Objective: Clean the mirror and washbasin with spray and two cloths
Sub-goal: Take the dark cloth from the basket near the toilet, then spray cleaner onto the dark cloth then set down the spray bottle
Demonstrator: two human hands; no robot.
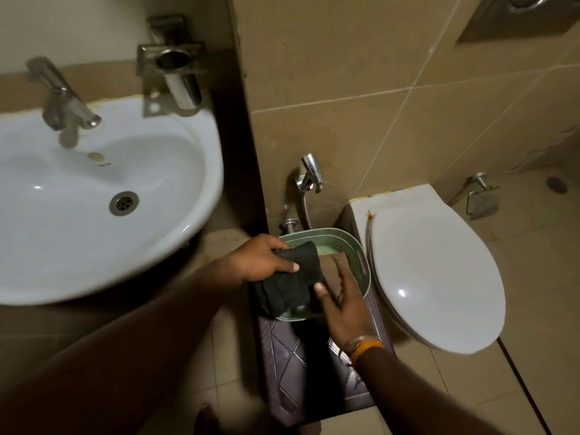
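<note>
Tiled bathroom, hands [263,259] gripping dark folded cloth [290,287]

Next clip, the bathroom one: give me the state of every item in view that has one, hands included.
left hand: grips the black cloth
black cloth: folded, held over the basket
right hand: fingers on the brown cloth, grip unclear
brown cloth: lying in the basket
green basket: on the dark stool, holding cloths
washbasin: empty, drain open
tap: no water running
toilet lid: closed
</note>
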